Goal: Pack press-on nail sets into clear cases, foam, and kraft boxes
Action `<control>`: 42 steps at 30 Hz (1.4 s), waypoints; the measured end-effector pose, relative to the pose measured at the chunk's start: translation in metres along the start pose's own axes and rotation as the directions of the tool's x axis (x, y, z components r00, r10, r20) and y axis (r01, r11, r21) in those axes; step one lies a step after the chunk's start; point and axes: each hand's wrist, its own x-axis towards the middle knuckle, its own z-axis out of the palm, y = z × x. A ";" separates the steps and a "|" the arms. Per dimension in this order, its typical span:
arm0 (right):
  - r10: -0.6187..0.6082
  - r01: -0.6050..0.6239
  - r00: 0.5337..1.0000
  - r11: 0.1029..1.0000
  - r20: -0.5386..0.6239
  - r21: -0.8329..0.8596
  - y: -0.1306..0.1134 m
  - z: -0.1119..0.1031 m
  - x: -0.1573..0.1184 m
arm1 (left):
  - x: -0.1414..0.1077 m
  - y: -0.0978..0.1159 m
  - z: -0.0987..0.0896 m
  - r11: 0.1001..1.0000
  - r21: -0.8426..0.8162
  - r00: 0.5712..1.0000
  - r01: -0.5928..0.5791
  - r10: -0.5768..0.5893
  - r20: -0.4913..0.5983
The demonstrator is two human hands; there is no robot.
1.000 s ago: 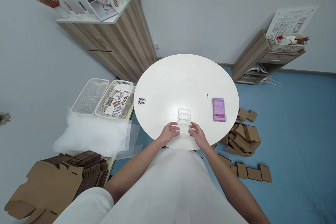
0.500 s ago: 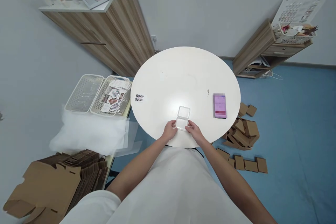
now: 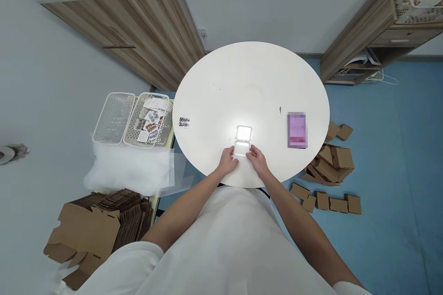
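Observation:
A clear plastic case point(image 3: 242, 148) lies with its lid folded back on the white oval table point(image 3: 221, 64), close to the near edge. My left hand point(image 3: 227, 162) grips its left side, fingers curled at the edge and thumb at the near corner. On the opposite side, my right hand point(image 3: 258, 160) holds the right edge between thumb and fingers. Both halves look empty and catch the light. Far left on the table is a small card of dark nail-like pieces point(image 3: 184, 122). To the right lies a purple, pixelated rectangular item point(image 3: 296, 130).
Left of the table are a white basket of printed packets point(image 3: 150, 122), a second basket point(image 3: 114, 120), white foam sheets point(image 3: 128, 166) and stacked flat cardboard point(image 3: 86, 230). Small brown boxes point(image 3: 332, 163) sit on the floor at right. Wooden cabinets point(image 3: 155, 23) stand behind.
My view has shifted and tilted. Both hands and the opened case have slid a little away from the table's near edge. The nail card and purple item stay in place.

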 end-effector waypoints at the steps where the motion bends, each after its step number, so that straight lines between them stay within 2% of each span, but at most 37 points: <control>1: 0.003 -0.003 1.000 1.000 0.004 0.009 0.000 0.000 -0.001 | 0.000 0.000 0.000 1.000 0.012 1.000 -0.004 0.003 0.006; 7: 0.004 -0.004 1.000 1.000 0.023 -0.004 0.005 -0.002 -0.005 | -0.006 -0.007 -0.008 0.996 0.087 1.000 -0.004 0.003 0.016; 11: -0.003 0.004 1.000 0.995 0.011 -0.099 0.007 -0.002 -0.006 | -0.015 -0.016 -0.023 0.987 0.159 1.000 0.005 -0.010 0.029; 15: -0.081 0.067 0.996 0.961 -0.041 -0.270 0.002 0.004 -0.012 | -0.024 -0.025 -0.050 0.956 0.290 0.998 -0.041 0.025 0.059; 19: -0.205 0.171 0.978 0.900 -0.043 -0.402 -0.010 0.022 -0.017 | -0.025 -0.033 -0.089 0.891 0.417 0.983 -0.180 0.155 0.094; 23: -0.230 0.225 0.972 0.839 0.053 -0.495 -0.023 0.057 -0.014 | -0.011 -0.040 -0.140 0.844 0.493 0.969 -0.212 0.247 -0.005; 27: -0.205 0.294 0.955 0.768 0.216 -0.569 -0.031 0.107 0.004 | 0.022 -0.047 -0.204 0.814 0.556 0.951 -0.168 0.282 -0.126; 30: -0.220 0.343 0.938 0.697 0.267 -0.630 -0.040 0.149 0.028 | 0.053 -0.046 -0.248 0.793 0.593 0.954 -0.140 0.269 -0.134; 32: -0.249 0.371 0.929 0.656 0.275 -0.657 -0.048 0.178 0.047 | 0.074 -0.041 -0.268 0.773 0.621 0.969 -0.134 0.235 -0.083; 34: -0.274 0.390 0.921 0.615 0.278 -0.686 -0.056 0.207 0.067 | 0.093 -0.034 -0.280 0.753 0.640 0.979 -0.149 0.205 -0.013; 37: -0.310 0.411 0.909 0.551 0.278 -0.727 -0.064 0.244 0.094 | 0.115 -0.026 -0.285 0.729 0.666 0.986 -0.158 0.151 0.068; 42: -0.286 0.320 0.937 0.469 0.201 -0.823 -0.065 0.279 0.118 | 0.129 -0.028 -0.284 0.741 0.648 0.984 -0.178 0.133 0.117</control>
